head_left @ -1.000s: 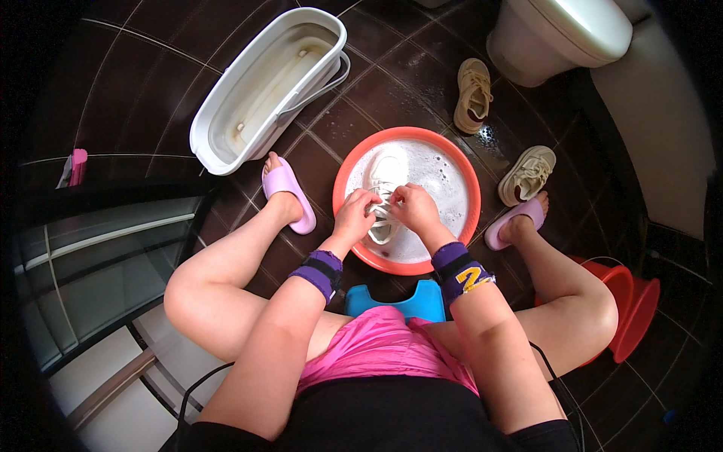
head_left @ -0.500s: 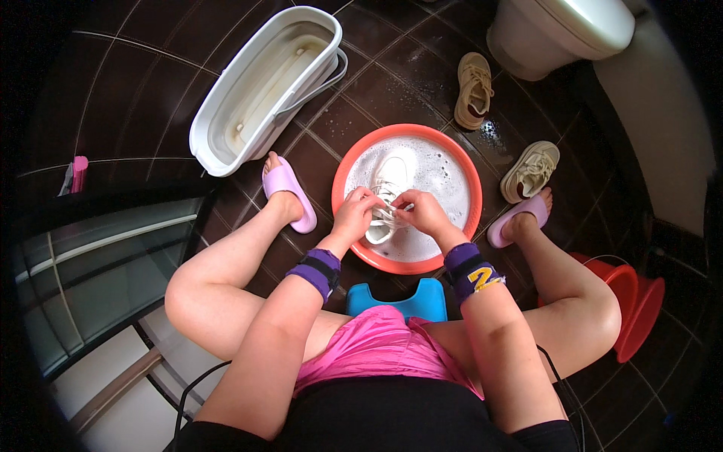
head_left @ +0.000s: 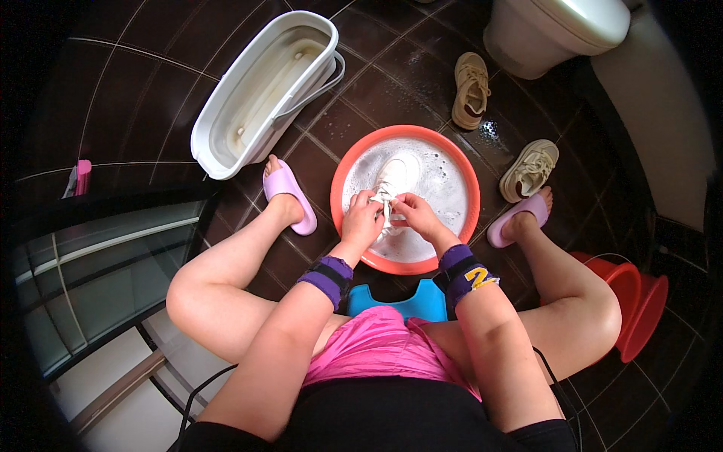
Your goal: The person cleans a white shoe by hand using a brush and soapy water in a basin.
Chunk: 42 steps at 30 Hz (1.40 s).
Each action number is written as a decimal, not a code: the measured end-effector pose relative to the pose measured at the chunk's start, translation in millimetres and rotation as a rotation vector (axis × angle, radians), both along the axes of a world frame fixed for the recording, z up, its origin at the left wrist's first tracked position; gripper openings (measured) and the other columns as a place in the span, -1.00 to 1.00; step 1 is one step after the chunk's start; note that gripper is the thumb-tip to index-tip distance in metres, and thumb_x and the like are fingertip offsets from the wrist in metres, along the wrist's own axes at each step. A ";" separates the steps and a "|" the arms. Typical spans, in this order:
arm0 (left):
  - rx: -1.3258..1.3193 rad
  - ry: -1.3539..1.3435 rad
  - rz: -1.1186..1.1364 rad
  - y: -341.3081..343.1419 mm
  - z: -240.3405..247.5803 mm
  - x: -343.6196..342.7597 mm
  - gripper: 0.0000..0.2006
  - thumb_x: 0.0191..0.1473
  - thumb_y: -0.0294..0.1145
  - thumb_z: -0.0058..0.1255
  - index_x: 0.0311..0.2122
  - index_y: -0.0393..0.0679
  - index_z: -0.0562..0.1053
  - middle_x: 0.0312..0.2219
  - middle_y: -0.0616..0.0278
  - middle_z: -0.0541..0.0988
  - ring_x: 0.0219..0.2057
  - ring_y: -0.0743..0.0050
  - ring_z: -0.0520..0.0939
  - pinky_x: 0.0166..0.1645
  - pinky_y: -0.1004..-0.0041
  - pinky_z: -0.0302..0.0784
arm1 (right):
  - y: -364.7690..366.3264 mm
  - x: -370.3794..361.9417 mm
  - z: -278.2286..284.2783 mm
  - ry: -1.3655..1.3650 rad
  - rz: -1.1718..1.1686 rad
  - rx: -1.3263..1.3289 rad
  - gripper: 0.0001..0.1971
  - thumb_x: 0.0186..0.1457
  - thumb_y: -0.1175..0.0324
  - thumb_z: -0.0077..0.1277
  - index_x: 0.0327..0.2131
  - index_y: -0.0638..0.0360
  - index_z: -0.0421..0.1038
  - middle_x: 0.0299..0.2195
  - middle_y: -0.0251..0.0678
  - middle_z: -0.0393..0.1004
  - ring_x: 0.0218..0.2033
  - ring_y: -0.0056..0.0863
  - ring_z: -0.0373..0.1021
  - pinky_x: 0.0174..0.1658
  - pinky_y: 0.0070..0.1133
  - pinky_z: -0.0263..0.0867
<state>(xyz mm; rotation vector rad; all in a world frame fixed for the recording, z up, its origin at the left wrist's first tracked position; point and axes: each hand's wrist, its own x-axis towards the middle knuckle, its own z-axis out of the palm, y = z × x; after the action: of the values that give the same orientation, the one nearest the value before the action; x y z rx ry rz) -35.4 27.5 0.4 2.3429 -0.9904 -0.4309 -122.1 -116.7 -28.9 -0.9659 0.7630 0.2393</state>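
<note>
A white lace-up sneaker (head_left: 399, 173) sits in an orange-red basin (head_left: 473, 192) of foamy water, its toe pointing away from me. Both hands are over its lacing. My left hand (head_left: 363, 220) pinches the white shoelace (head_left: 385, 205) from the left side, fingers closed. Opposite it, my right hand (head_left: 416, 214) has thumb and forefinger closed on the lace too. The heel end of the sneaker is partly hidden between my hands and in the suds.
A white oblong bucket (head_left: 203, 143) holding murky water stands at the far left. Two cream sneakers (head_left: 471, 83) lie right of the basin, near a toilet (head_left: 527, 38). A blue stool (head_left: 407, 305) is close to me; red basins (head_left: 640, 316) are at the right.
My hands have shifted slightly on the laces, with the left one a little farther right. The lace now stands up more between my fingers.
</note>
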 end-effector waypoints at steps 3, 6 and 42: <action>-0.042 0.111 0.065 -1.3 -10.2 0.1 -0.88 -0.14 -0.43 0.14 -0.41 -0.16 0.55 -0.17 0.14 0.46 -0.09 0.10 0.45 -0.04 0.27 0.42 | -12.0 -6.1 1.5 0.025 -0.064 0.308 -0.79 0.15 0.29 -0.01 -0.20 0.20 0.40 -0.28 -0.40 0.44 -0.24 -0.59 0.39 -0.20 -0.51 0.45; -0.067 0.255 0.107 -1.6 -19.8 7.2 -0.89 -0.12 -0.41 0.14 -0.41 -0.15 0.57 -0.17 0.12 0.48 -0.10 0.08 0.46 -0.01 0.27 0.39 | -14.9 -9.5 1.3 0.026 -0.150 0.450 -0.79 0.13 0.35 0.02 -0.16 0.18 0.40 -0.26 -0.39 0.43 -0.21 -0.57 0.39 -0.15 -0.49 0.45; -0.050 0.532 0.237 -11.2 -36.4 6.5 -0.81 -0.06 -0.29 0.12 -0.40 -0.19 0.54 -0.39 0.05 0.56 -0.33 0.13 0.59 -0.21 0.32 0.49 | -6.6 -22.2 -5.9 -0.031 -0.278 0.207 -0.80 0.17 0.41 -0.01 -0.14 0.25 0.39 -0.21 -0.37 0.45 -0.19 -0.56 0.41 -0.09 -0.50 0.45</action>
<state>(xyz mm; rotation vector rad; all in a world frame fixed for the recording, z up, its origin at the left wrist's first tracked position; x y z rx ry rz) -28.9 16.3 -35.9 2.0970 -0.4608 -0.8616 -144.3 -123.3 -34.8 -0.6581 0.8171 0.0589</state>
